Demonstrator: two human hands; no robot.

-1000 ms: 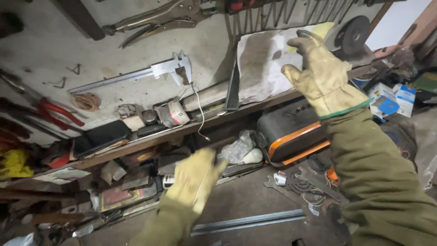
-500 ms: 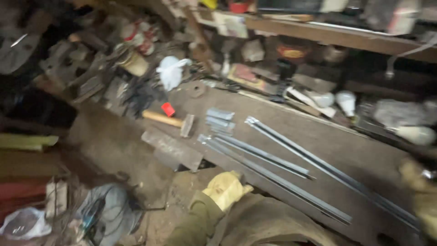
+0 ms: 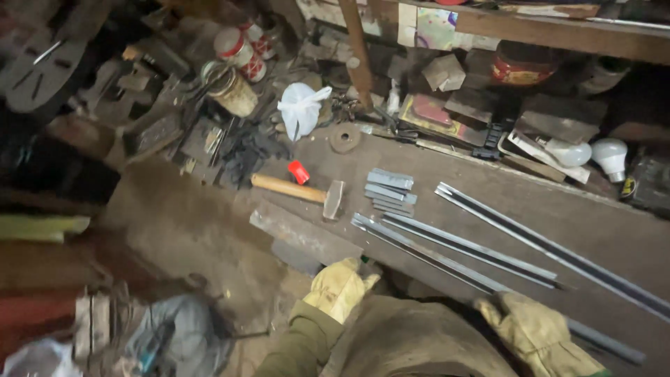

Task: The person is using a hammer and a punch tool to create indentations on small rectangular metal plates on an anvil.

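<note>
A long, dark, worn wooden table runs across a crowded workshop, its back edge banked with tins, boxes and scrap under a plank shelf. On it lie several long grey metal strips, side by side, their long axes slanting from the upper left, near the middle of the table, down toward the lower right. The near ends of these strips run closest to the person's right hand, in a yellow-tan leather work glove; it rests at the table's front edge, touching or just over the lowest strip, fingers loosely curled with nothing pinched between them. The left hand, gloved the same way, sits at the table's front edge, just below a flat grey metal bar, curled into a loose fist; whether it grips anything cannot be told. From both hands the strips lie ahead and to the right, so the right hand is plainly the nearer. Further up the table, beyond the left hand, a wooden-handled hammer lies with its steel head pointing right, beside a short stack of cut grey metal pieces. A small red cap touches the hammer's handle, and two white light bulbs rest at the far right.
</note>
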